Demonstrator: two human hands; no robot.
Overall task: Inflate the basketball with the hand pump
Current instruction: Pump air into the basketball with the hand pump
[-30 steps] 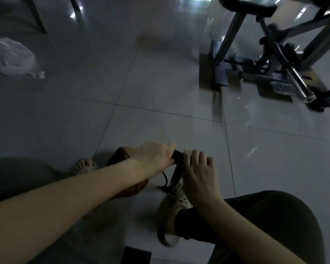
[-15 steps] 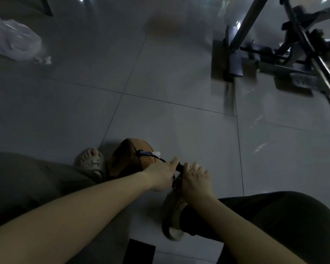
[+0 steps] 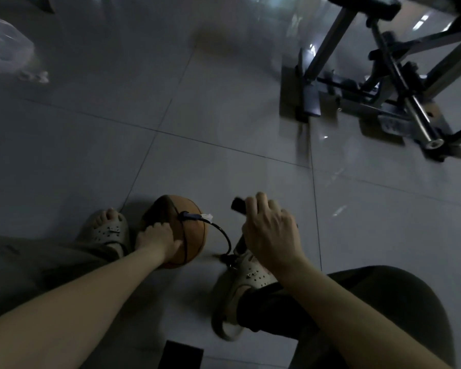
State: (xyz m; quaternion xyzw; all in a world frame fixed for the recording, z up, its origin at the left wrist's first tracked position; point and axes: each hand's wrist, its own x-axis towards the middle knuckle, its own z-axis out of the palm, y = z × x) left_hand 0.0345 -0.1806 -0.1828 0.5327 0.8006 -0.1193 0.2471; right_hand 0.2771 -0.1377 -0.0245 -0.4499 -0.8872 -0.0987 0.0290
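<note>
An orange basketball [image 3: 190, 230] lies on the tiled floor between my feet. My left hand [image 3: 156, 239] rests on its near left side, fingers spread over the surface. A black hose [image 3: 224, 235] runs from a connector on top of the ball down to the pump's base by my right foot. My right hand [image 3: 270, 233] grips the pump's black handle [image 3: 237, 205], raised above the base. The pump's shaft is mostly hidden behind that hand.
My feet in beige perforated sandals [image 3: 108, 231] [image 3: 246, 278] flank the ball and pump. A metal exercise machine frame [image 3: 399, 83] stands at the far right. A clear plastic bag [image 3: 6, 49] lies far left. A dark flat object [image 3: 180, 358] sits at the bottom edge.
My left hand has left the pump handle and moved down onto the ball. My right hand alone now holds the handle, which sits higher than half a second ago.
</note>
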